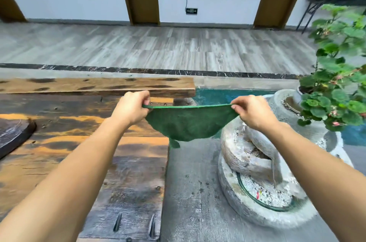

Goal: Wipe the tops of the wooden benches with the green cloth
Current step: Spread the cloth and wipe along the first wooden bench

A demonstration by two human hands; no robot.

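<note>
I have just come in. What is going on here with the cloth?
A person holds the green cloth up in the air, stretched between both hands. The left hand pinches one top corner and the right hand pinches the other, so the cloth sags between them. It seems to touch no wood at this moment. A wooden bench lies just beyond the hands, and a stone basin and a potted plant stand on the right.

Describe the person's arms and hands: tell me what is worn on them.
Nothing worn shows. The left arm and right arm are bare to the frame's edge, with no sleeves. The left hand and right hand have no gloves, and no watch, bracelet or ring is visible.
</note>
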